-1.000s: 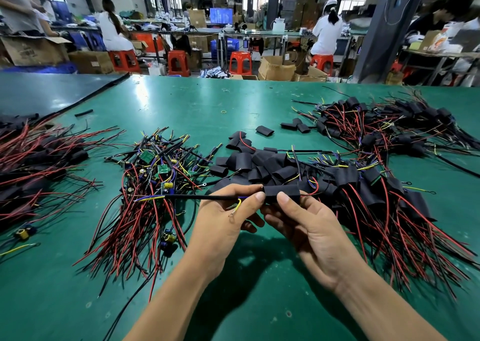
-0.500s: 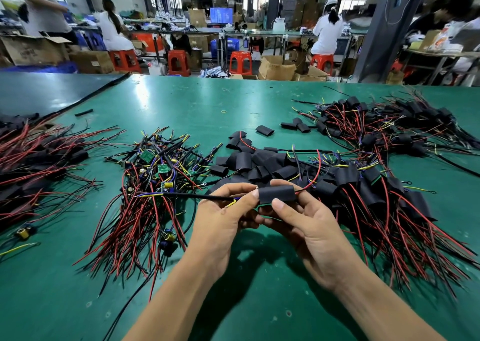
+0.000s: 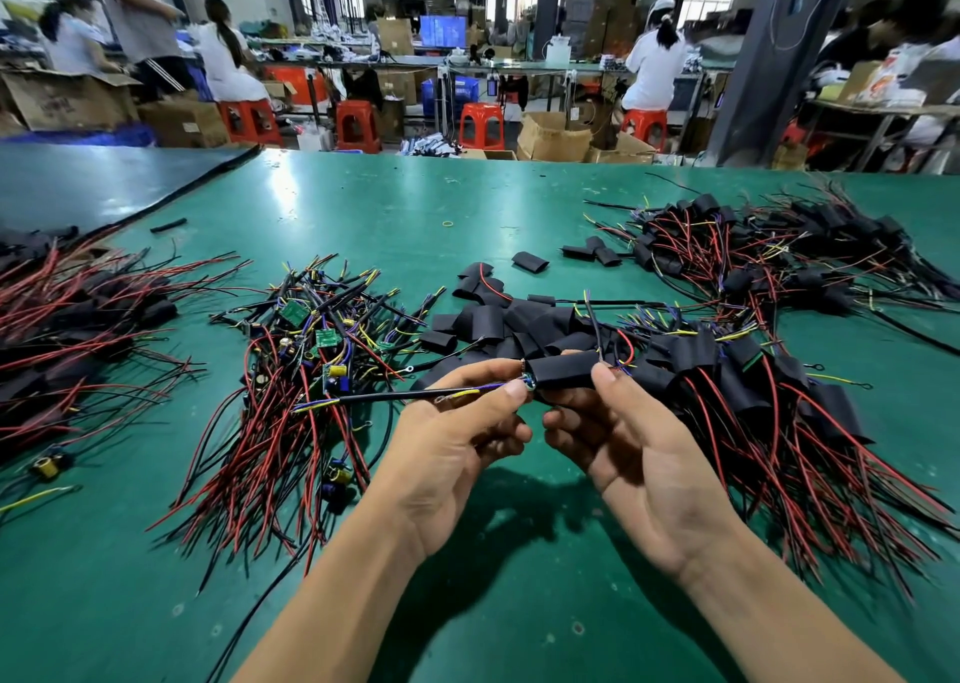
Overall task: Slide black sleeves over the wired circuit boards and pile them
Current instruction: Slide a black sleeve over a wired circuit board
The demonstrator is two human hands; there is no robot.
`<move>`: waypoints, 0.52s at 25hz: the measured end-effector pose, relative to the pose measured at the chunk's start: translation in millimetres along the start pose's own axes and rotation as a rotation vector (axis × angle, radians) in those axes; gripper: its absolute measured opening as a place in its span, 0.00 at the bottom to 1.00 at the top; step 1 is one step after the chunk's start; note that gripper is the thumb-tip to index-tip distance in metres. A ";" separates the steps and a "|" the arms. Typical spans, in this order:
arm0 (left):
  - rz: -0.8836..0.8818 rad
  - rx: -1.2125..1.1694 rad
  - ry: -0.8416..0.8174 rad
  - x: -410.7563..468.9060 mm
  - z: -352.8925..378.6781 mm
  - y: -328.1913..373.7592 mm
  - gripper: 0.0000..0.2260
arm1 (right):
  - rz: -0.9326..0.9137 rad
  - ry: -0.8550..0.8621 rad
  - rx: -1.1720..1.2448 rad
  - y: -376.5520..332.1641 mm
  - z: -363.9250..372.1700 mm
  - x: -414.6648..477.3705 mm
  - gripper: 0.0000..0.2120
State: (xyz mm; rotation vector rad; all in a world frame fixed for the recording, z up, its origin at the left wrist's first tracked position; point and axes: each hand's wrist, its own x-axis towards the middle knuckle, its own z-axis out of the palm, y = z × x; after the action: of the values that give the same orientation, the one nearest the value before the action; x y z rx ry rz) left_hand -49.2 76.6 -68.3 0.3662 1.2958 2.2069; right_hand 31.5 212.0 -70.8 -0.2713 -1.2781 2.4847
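the left hand (image 3: 452,453) and right hand (image 3: 639,459) hover close together over the near edge of the green desk (image 3: 93,604), sharing one piece. the right hand grips a black sleeve (image 3: 563,368) between thumb and fingers, lying roughly level. the left hand pinches the wired circuit board (image 3: 527,382) with thumb and forefinger right at the sleeve's left mouth, where only a sliver of board shows; its black cable (image 3: 395,396) runs off to the left. just behind the left hand lies a tangle of bare green boards (image 3: 311,349) with red and black leads. behind the hands sits a heap of loose empty sleeves (image 3: 498,318), and to the right a pile of sleeved boards (image 3: 753,386) fans its red wires toward the desk's near edge. farther back on the right lies a second sleeved pile (image 3: 779,245), and another (image 3: 78,313) lies at the left. beyond the desk stand red stools (image 3: 480,123) and cardboard boxes (image 3: 553,136).
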 end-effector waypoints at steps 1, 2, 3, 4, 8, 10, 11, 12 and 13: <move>0.020 0.019 0.002 -0.3 -1.0 -0.2 0.10 | -0.003 0.006 -0.020 1.0 0.3 0.0 0.09; 0.036 0.038 0.002 -0.5 -2.2 -0.1 0.10 | -0.005 0.010 -0.044 2.1 0.9 -0.1 0.09; 0.044 0.053 -0.001 -0.7 -3.2 0.2 0.10 | -0.006 0.012 -0.066 3.3 1.8 0.3 0.09; 0.045 0.061 -0.005 -0.7 -3.9 0.5 0.10 | -0.005 0.012 -0.081 3.8 2.5 0.5 0.09; 0.039 0.067 -0.034 -0.2 -3.2 -0.6 0.10 | 0.028 -0.011 -0.084 2.7 -0.2 0.9 0.08; 0.047 0.092 -0.057 -1.0 -2.6 -0.7 0.12 | 0.052 -0.047 -0.096 1.9 -2.8 0.4 0.09; 0.055 0.102 -0.066 -1.3 -2.3 -0.9 0.13 | 0.064 -0.059 -0.100 2.0 -3.2 0.1 0.10; 0.065 0.108 -0.065 -1.3 -2.0 -1.4 0.13 | 0.078 -0.065 -0.095 2.5 -2.7 -0.1 0.11; 0.077 0.110 -0.055 -1.2 -1.2 -2.1 0.12 | 0.095 -0.066 -0.078 3.4 -1.8 -0.1 0.12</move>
State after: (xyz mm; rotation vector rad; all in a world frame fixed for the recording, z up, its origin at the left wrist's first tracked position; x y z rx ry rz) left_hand -48.2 75.9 -70.7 0.5235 1.3983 2.1780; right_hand 31.4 211.5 -74.6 -0.2774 -1.4221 2.5461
